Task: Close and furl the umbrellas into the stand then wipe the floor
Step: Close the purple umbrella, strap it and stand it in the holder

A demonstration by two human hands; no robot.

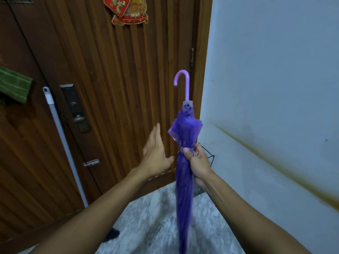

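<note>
A purple umbrella (184, 180) stands upright in front of me, closed and furled, its pale hooked handle at the top. A strap is cinched around its canopy at the waist. My right hand (199, 163) grips the umbrella at that strap. My left hand (156, 153) hovers just left of the canopy with fingers spread, holding nothing. Behind my right hand, part of a black wire stand (209, 156) shows against the wall; most of it is hidden.
A ribbed wooden door (110, 88) with a lock plate fills the left and middle. A white mop pole (62, 136) leans against it. A green cloth (14, 85) hangs at far left. The white wall (275, 88) is at right, speckled floor (156, 217) below.
</note>
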